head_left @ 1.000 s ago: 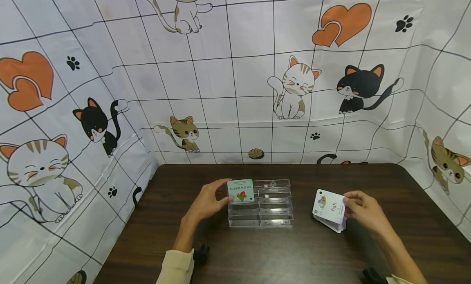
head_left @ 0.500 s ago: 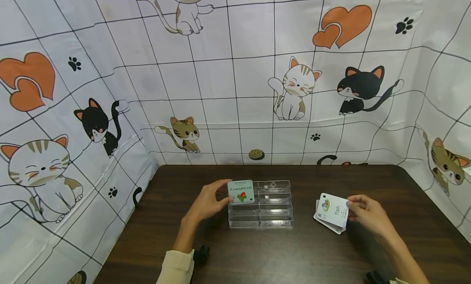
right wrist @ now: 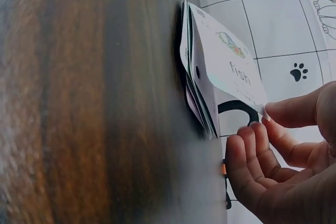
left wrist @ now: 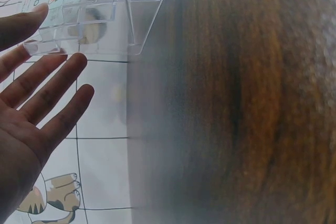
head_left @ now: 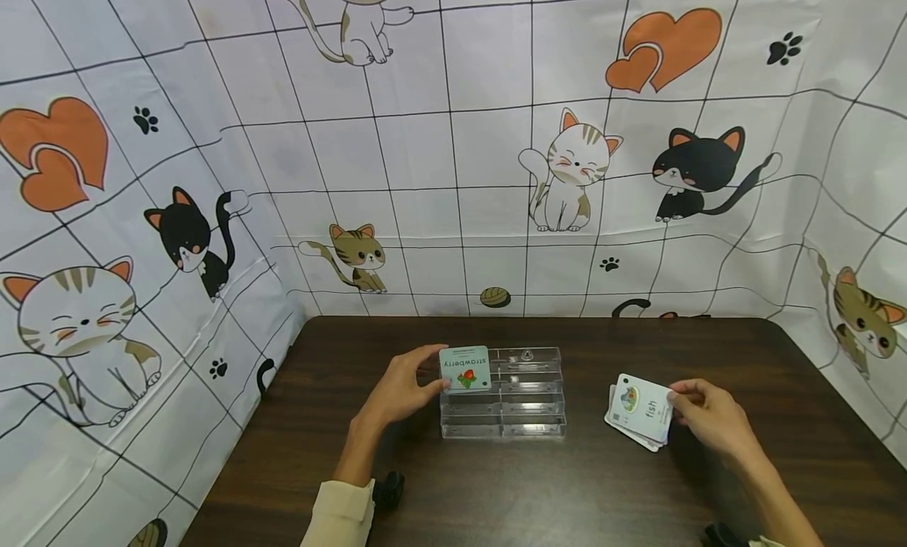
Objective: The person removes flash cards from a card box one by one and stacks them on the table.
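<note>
A green strawberry card [head_left: 464, 369] leans in the upper left slot of a clear plastic card rack [head_left: 531, 409]. My left hand [head_left: 405, 388] is at the card's left edge, thumb at its lower corner and forefinger at its top corner; in the left wrist view the other fingers [left wrist: 58, 85] stretch out beside the rack. To the right, my right hand [head_left: 716, 417] pinches the edge of a white fish card [head_left: 641, 409] between thumb and forefinger. That card is tilted up over a small stack of cards [right wrist: 197, 87], its raised edge apart from those beneath.
The dark wooden table [head_left: 496, 492] reaches back to a white cloth [head_left: 397, 153] printed with cats, hearts and a black grid. That cloth also hangs along both sides. Bare tabletop lies between the rack and the stack.
My right hand has drawn the fish card a little to the right and toward me, so the stack shows more at its left. My left hand and the strawberry card stay put.
</note>
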Tool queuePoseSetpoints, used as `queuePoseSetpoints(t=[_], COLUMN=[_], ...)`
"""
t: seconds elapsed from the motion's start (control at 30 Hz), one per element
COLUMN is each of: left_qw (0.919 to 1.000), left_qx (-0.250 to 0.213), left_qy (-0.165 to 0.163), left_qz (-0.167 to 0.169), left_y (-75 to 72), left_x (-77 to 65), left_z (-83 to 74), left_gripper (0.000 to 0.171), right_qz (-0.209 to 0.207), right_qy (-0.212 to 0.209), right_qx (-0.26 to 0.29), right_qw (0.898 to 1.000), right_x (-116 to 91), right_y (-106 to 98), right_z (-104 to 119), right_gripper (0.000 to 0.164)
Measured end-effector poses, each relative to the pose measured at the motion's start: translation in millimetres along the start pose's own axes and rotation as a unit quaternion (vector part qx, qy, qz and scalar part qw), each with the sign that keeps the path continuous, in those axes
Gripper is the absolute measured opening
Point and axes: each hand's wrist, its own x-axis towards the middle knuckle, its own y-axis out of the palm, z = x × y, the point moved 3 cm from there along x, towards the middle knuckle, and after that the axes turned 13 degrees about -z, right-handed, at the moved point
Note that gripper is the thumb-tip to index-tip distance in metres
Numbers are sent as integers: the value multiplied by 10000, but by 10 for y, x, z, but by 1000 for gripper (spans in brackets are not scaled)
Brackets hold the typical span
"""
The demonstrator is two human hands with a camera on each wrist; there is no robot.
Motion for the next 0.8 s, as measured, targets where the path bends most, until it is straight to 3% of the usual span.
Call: queuePoseSetpoints(t=[0.23, 0.8], left_qw=[10000, 10000], left_qx=[-43, 6], left_qy=[-7, 88], left_qz=[17, -27], left_y=[-1, -1], left_x=[1, 10], left_z=[-3, 2], left_gripper=[61, 61], right_qz=[-72, 137], right_qy=[-191, -329], right_qx=[-272, 295], right_qw=[9994, 9989], right_x=[-7, -15], right_y=[-10, 77], right_z=[13, 212], right_gripper=[44, 43])
